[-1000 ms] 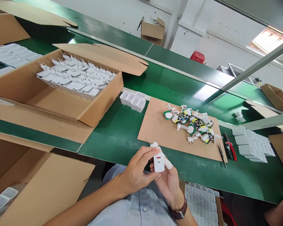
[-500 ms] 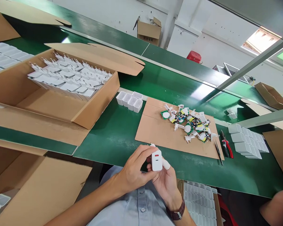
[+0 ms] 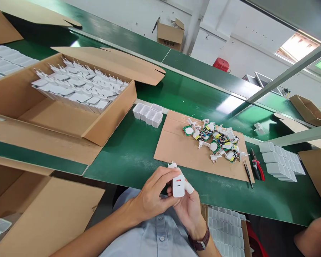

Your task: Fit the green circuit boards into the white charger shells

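A white plug-in charger [image 3: 178, 189] is held in front of my shirt, its face with a red slot and a small dark slot turned up toward me. The plug end points away, toward the bench. My left hand [image 3: 151, 194] grips it between the thumb and fingers from the left. From the right, my right hand [image 3: 188, 210] also holds it, with a white cover on one finger; some of its fingers are hidden behind the charger. Beyond, circuit boards with plugs [image 3: 214, 139] lie piled on a cardboard sheet [image 3: 173, 150].
A carton [image 3: 112, 128] of assembled chargers stands at left. Several white cases [image 3: 151, 116] sit beside it. Tweezers [image 3: 247, 173], red-handled pliers [image 3: 257, 166] and stacked cases [image 3: 279, 160] lie at right. A box of cases [image 3: 227, 228] is below the bench; another person's arm [image 3: 314, 235] shows at lower right.
The charger has tipped slightly in my hands and sits a little lower, so more of its plug end shows. Both hands keep their hold.
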The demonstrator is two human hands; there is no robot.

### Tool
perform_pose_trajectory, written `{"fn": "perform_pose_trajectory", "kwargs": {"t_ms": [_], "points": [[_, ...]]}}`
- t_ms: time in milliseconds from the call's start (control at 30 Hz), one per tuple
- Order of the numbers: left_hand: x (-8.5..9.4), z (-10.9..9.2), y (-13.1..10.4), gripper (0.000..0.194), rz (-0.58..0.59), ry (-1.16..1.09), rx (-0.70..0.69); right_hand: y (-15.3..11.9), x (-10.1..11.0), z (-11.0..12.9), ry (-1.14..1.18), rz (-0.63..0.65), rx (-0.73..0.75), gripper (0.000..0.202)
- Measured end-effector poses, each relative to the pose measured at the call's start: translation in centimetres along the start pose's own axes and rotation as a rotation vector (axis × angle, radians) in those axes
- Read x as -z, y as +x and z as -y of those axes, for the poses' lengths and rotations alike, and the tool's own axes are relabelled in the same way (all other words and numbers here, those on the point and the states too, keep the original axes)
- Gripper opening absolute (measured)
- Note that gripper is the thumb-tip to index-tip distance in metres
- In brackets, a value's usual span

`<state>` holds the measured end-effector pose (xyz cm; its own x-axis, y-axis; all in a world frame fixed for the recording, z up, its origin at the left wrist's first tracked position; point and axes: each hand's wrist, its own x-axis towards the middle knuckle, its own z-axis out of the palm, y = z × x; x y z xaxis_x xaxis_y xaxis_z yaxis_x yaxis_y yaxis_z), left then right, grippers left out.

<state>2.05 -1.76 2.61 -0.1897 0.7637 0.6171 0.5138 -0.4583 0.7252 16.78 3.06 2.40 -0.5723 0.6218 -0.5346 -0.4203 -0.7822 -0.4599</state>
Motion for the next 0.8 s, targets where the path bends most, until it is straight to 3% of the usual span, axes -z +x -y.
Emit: {"fn": "perform_pose_trajectory", "kwargs": {"t_ms": [467, 800], "points": [[-0.02, -0.01, -0.03, 0.057, -0.028, 0.003, -0.06, -0.07, 0.17, 0.02, 0.006, 0.021, -0.012, 0.032], [-0.03, -0.25, -0.03, 0.058, -0.011, -0.01, -0.028, -0.19, 0.25, 0.07, -0.014, 0.027, 0.002, 0.034]]}}
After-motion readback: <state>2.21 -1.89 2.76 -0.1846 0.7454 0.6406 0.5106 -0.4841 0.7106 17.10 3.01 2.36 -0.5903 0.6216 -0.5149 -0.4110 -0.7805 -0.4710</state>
